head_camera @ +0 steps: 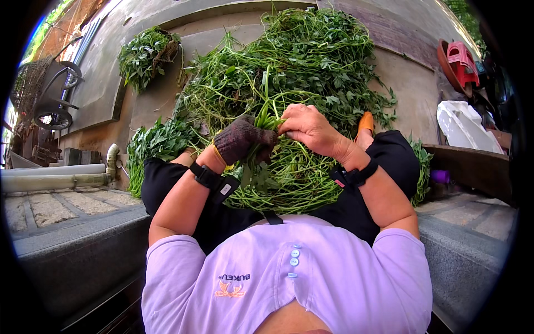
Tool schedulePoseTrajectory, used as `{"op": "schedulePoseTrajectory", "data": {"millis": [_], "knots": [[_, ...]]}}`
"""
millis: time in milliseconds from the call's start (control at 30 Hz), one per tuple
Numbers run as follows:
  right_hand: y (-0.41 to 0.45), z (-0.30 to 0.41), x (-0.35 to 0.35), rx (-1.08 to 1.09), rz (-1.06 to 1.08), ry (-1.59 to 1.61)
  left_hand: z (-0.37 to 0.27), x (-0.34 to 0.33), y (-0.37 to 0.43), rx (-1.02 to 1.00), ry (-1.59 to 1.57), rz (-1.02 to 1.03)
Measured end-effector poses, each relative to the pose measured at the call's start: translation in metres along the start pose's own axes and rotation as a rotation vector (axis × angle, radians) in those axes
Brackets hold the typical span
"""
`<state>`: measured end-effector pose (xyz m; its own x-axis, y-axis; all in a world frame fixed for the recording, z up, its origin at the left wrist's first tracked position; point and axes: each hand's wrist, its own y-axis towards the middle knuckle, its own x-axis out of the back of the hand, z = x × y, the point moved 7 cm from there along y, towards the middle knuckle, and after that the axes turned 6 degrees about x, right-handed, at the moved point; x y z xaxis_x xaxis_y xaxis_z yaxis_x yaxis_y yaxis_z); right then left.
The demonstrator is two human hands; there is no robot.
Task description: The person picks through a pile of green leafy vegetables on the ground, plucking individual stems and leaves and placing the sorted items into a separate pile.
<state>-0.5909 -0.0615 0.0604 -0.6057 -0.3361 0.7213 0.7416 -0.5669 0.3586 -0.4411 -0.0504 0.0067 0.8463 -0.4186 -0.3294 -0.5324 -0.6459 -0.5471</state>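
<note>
My left hand (244,140), in a dark knitted glove, is closed around a bunch of green leafy vine stems (267,119). Leaves of the bunch hang below the glove, and the stem ends point up and away from me. My bare right hand (308,127) pinches at the stems just right of the glove, fingertips touching them. Behind both hands spreads a large tangled heap of leafy vines (308,54). More loose stems (288,179) lie in my lap area between my knees.
Bundled greens (156,140) lie by my left leg, more greens (421,171) by my right. A smaller leafy pile (146,56) sits farther left. At right are a red plastic stool (462,62) and white foam (465,125). Pipes (54,181) and a wheeled cart (52,119) stand left.
</note>
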Motion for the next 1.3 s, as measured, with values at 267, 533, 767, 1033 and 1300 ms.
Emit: {"op": "schedulePoseTrajectory", "data": {"millis": [267,533,767,1033,1300], "knots": [[-0.002,0.006,-0.001,-0.044,-0.068,-0.116,-0.005,-0.001,-0.001,-0.067,0.119,-0.077],[-0.015,-0.047,-0.036,-0.530,-0.021,-0.455,0.005,-0.015,0.012,0.034,-0.034,-0.214],[-0.021,-0.058,-0.016,-0.532,-0.175,0.507,-0.006,0.018,0.001,-0.064,-0.031,-0.259],[-0.022,-0.046,-0.025,-0.519,-0.043,0.560,-0.006,0.021,-0.001,-0.073,-0.095,-0.239],[-0.015,-0.012,-0.024,-0.179,-0.088,-0.358,0.008,0.020,0.010,-0.055,-0.195,-0.237]]}}
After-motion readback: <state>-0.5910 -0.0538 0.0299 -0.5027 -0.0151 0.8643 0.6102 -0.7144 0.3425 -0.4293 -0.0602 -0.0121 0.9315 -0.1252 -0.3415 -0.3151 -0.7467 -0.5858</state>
